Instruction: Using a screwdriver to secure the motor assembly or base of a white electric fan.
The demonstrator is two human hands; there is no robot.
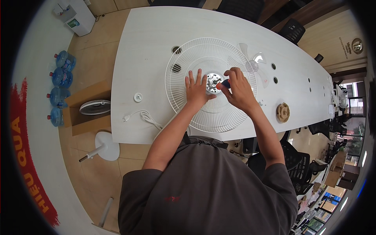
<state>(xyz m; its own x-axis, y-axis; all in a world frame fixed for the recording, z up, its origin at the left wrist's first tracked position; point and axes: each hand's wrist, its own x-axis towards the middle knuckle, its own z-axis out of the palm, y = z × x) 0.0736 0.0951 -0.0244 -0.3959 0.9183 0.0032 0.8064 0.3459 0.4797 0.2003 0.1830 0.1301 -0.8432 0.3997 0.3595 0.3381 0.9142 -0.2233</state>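
A round white wire fan grille (219, 117) lies on the white table (145, 43) in front of me, with a silvery motor hub (211, 88) at its centre. Spread fingers of my left hand (196, 92) rest on the grille just left of the hub, the thumb along its lower edge. On the hub's right side, my right hand (239, 90) grips a short screwdriver (226, 83) with a dark blue and red handle. Its tip points toward the hub, but I cannot tell whether it sits on a screw. A clear fan blade (256, 64) lies partly beside the grille's upper right.
Left on the table are a small white round part (138, 97) and a coiled white cord (147, 116). A brown round piece (282, 112) lies to the right. On the floor stand a cardboard box (74, 127), a white fan base (110, 147) and several blue water bottles (62, 78).
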